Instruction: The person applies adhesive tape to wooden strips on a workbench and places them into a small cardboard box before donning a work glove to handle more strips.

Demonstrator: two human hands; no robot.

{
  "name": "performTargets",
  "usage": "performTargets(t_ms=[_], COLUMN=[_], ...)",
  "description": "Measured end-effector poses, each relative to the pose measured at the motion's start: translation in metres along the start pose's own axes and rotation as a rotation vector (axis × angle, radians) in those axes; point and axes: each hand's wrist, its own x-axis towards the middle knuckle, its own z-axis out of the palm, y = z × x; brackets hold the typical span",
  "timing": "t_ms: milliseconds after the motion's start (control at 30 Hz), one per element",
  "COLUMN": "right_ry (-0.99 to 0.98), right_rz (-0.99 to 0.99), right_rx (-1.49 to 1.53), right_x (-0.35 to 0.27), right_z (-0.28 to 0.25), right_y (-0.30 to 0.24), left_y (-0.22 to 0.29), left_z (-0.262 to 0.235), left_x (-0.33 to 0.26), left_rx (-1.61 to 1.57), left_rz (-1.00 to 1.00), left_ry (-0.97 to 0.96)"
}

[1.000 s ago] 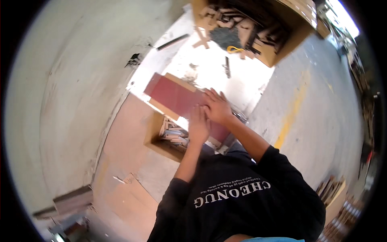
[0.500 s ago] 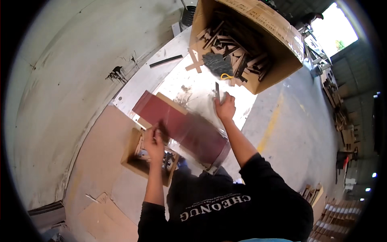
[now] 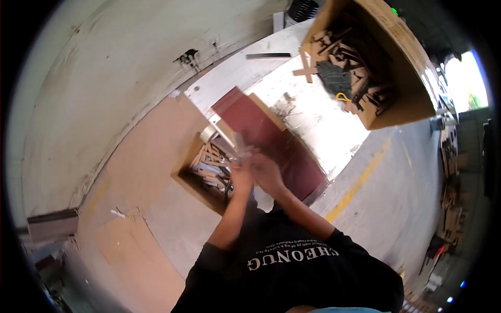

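My left hand (image 3: 241, 178) and my right hand (image 3: 267, 173) are close together over the near left edge of a long dark-red panel (image 3: 250, 112). Their fingers are bent and drawn in, but motion blur hides the tips. A pale, see-through smear (image 3: 241, 147) shows just beyond the fingertips; I cannot make out what it is. The panel lies slantwise on a white worktable (image 3: 334, 138), its near end close to my body. A tan strip (image 3: 265, 108) shows along the panel's far edge.
Below the table's left side stands an open carton (image 3: 186, 176) of wood offcuts, with a white ring-shaped roll (image 3: 209, 133) near it. A large cardboard box (image 3: 404, 99) of dark and tan strips lies at the far right. A dark glove-like cloth (image 3: 334, 78) and a dark strip (image 3: 268, 56) are on the table.
My right hand, which held a thin dark strip over the table, has come left and down to meet my left hand. My left hand has shifted right. The whole view has turned.
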Motion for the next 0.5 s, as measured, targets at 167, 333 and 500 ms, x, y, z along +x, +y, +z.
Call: performTargets(t_ms=[167, 333, 500], right_ry=[-0.289, 0.055, 0.557], right_rz=[0.363, 0.424, 0.612], right_rx=[0.416, 0.747, 0.938], right_x=[0.014, 0.085, 0.14], right_z=[0.079, 0.148, 0.199], right_y=[0.036, 0.092, 0.094], left_y=[0.015, 0.01, -0.017], left_z=[-0.119, -0.159, -0.177], left_x=[0.005, -0.008, -0.008], left_rx=[-0.074, 0.01, -0.243], left_rz=[0.151, 0.033, -0.137], left_ry=[0.453, 0.433, 0.463])
